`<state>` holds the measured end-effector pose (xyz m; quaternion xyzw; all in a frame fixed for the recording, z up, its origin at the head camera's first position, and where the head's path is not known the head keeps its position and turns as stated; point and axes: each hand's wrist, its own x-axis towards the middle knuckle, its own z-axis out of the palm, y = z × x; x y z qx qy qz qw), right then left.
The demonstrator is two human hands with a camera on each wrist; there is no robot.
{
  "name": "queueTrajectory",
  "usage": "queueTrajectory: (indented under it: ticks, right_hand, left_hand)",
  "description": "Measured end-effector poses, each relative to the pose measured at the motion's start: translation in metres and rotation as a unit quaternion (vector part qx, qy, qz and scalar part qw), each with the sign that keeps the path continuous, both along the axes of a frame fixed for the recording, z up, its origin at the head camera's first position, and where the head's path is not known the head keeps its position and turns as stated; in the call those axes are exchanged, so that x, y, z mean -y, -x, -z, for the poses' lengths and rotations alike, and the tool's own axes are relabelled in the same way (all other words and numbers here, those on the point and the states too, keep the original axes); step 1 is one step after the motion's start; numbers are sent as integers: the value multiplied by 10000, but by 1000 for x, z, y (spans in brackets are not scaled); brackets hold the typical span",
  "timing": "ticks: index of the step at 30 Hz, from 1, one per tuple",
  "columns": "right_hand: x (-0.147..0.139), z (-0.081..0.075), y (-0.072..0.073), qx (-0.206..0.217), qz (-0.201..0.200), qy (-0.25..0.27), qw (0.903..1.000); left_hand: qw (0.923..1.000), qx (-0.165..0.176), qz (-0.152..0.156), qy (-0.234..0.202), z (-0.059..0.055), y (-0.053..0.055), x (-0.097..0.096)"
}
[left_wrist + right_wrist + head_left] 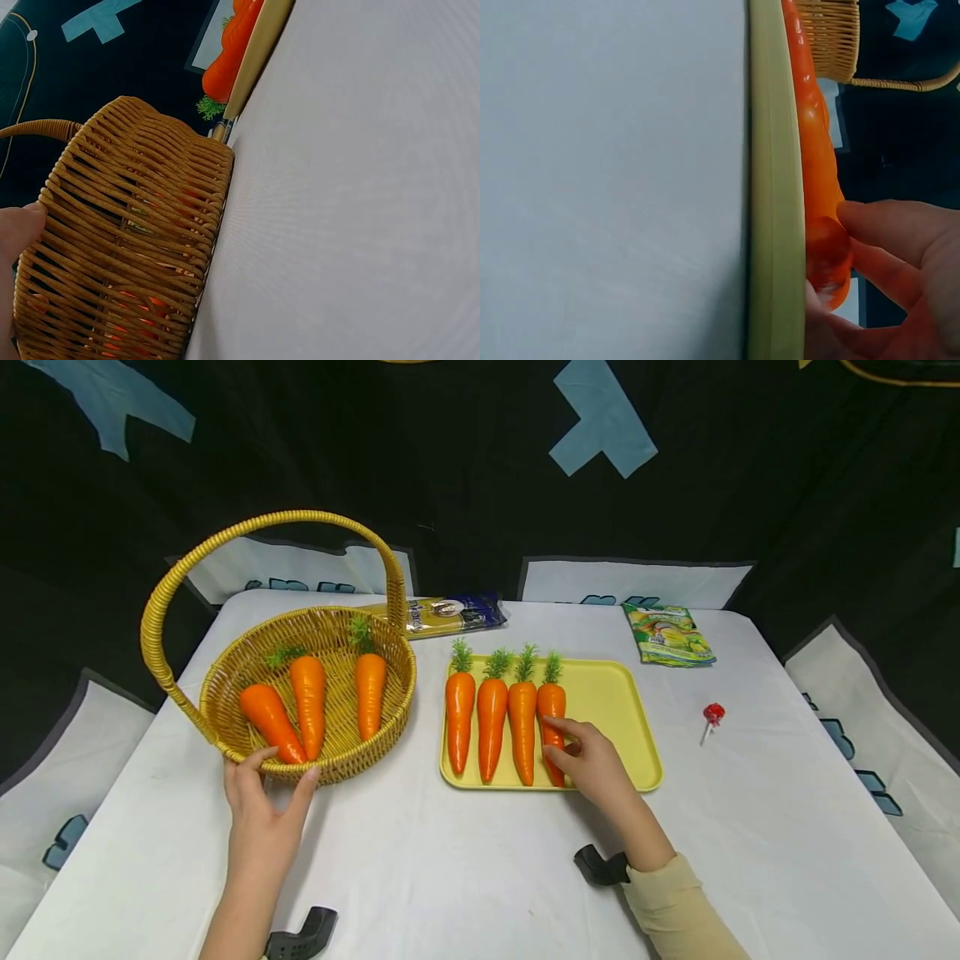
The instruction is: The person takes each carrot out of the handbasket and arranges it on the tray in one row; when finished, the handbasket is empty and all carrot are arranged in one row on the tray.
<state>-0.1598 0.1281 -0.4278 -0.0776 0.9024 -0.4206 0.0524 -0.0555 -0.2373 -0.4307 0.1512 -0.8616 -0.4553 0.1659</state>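
Observation:
My left hand (258,827) holds the near rim of a yellow wicker basket (375,753), its thumb at the rim's outside in the left wrist view. Three orange carrots with green tops, one of them this carrot (307,693), lie inside. To the right, several more carrots are lined up side by side on a yellow tray (611,718), tops pointing away. My right hand (596,768) pinches the rightmost carrot (551,700) in that row, thumb and fingers on its sides. That carrot (817,172) still lies in the tray, close along the others.
Behind the basket lies a yellow and blue packet (453,616). A green snack bag (667,635) rests at the back right, with a red lollipop (713,716) nearer. The basket's tall handle (153,627) arches above it. White cloth (450,877) covers the table.

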Motion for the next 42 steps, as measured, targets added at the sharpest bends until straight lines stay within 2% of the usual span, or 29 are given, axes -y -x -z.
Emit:
queueTrajectory:
  ticks: [8, 12, 17, 20, 23, 29, 33, 38, 42]
  right_hand:
    - [0, -9, 2, -89, -66, -346, 9993]
    - [-1, -16, 3, -125, -2, -263, 9996]
    - [2, -24, 3, -443, -10, -95, 9990]
    - [9, -28, 3, -627, -55, 2, 9980]
    - [19, -33, 4, -603, -128, 171, 9979]
    - [56, -51, 10, -409, -588, 519, 9961]
    - [92, -69, 13, -412, -1214, 505, 9905]
    - [140, -86, 18, -631, -1956, -156, 9785]
    - [175, -88, 26, -885, -2121, -811, 9699]
  left_hand:
    - [10000, -50, -9, -20, 0, 2, 0]
    - [10000, -72, -19, -14, 1, 3, 0]
    - [10000, 20, -26, -27, 0, 2, 0]
    - [9999, 116, -44, -40, 0, 1, 0]
    - [9998, 200, -53, -37, -1, -1, 1]
    - [9998, 208, -43, -17, -1, -1, 0]
    - [9997, 214, -59, -35, -2, -1, 0]
    - [9998, 183, -54, -35, -1, 0, 0]
    - [9999, 88, -40, -58, 1, -1, 0]
